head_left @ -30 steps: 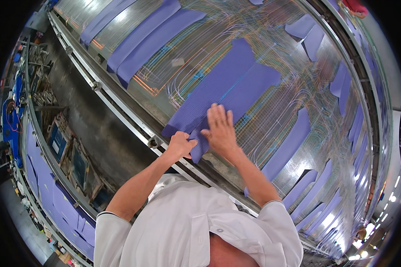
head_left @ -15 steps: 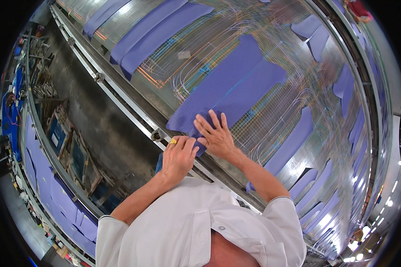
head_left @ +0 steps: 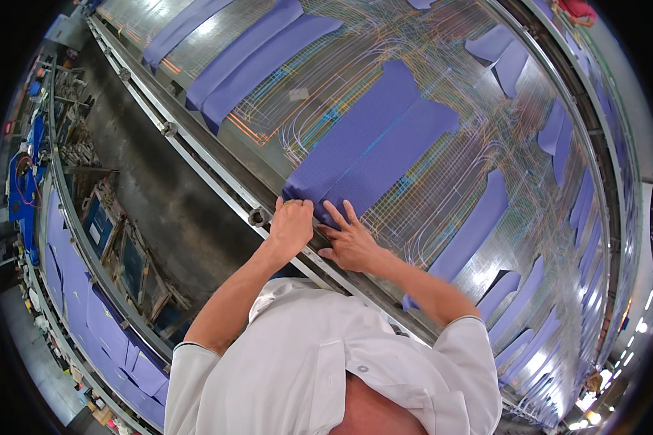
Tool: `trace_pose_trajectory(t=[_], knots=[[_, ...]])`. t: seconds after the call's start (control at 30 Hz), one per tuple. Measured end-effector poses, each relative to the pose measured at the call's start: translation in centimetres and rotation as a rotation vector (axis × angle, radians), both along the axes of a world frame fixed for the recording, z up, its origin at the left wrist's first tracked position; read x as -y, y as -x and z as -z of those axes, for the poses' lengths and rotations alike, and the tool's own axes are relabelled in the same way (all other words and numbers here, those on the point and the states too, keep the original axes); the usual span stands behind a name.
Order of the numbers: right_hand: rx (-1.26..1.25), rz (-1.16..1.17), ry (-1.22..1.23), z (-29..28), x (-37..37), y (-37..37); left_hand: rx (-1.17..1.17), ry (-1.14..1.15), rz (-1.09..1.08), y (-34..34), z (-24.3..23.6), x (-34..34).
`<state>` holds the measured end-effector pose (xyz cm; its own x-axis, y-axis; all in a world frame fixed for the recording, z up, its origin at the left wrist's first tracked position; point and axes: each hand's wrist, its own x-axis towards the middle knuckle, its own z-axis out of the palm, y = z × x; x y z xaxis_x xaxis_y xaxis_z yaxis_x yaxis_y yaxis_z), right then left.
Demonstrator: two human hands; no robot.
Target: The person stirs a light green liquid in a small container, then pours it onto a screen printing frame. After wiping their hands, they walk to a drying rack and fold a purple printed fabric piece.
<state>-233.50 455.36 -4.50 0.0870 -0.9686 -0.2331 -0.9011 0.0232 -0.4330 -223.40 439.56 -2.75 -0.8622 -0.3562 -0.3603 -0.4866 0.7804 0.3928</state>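
Observation:
A large purple fabric panel with a fine textured surface lies on the long table, a pale blue line running along its middle. At its near left corner, my left hand has its fingers bent over and closed on the edge; a ring shows on one finger. To its right, my right hand rests at the panel's near end, fingers apart, the fingertips on the fabric and the thumb pointing toward my left hand. The underside of the near edge is hidden by my hands.
Coloured lines cover the tabletop. Other purple pieces lie right and far left. A metal rail with round fittings borders the table's near side. Beyond a dark aisle stand frames and another table with purple pieces.
My left hand has moved forward, from a raised bit of the near edge to the left corner. My right hand has drawn back toward me. The near edge now lies flatter.

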Motion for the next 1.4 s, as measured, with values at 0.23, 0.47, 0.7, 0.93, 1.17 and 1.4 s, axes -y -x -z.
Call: trace_pose_trajectory(t=[0.23, 0.47, 0.7, 0.93, 1.17, 1.4], knots=[[0.265, 0.323, 0.418, 0.0, -2.4, -0.4, -0.341, 0.313, 0.123, -0.6, -1.1, 0.5], [-0.129, 0.444, 0.472, 3.0, 4.3, 2.0, -0.177, 0.242, 0.199, -2.2, 0.6, -0.1], [-0.172, 0.271, 0.344, 4.1, 3.1, -0.9, -0.332, 0.095, 0.02, -3.3, 1.8, 0.4], [-0.136, 0.389, 0.314, 3.5, 3.0, 2.1, -0.581, 0.051, -0.054, -3.1, 2.3, 0.1], [-0.447, 0.777, 0.195, 4.0, 4.0, 14.6, -0.314, 0.156, 0.123, -2.9, 0.7, -0.3], [-0.516, 0.92, -0.025, 2.7, 2.8, 24.6, -0.336, 0.202, 0.135, -2.3, 0.7, -0.6]])
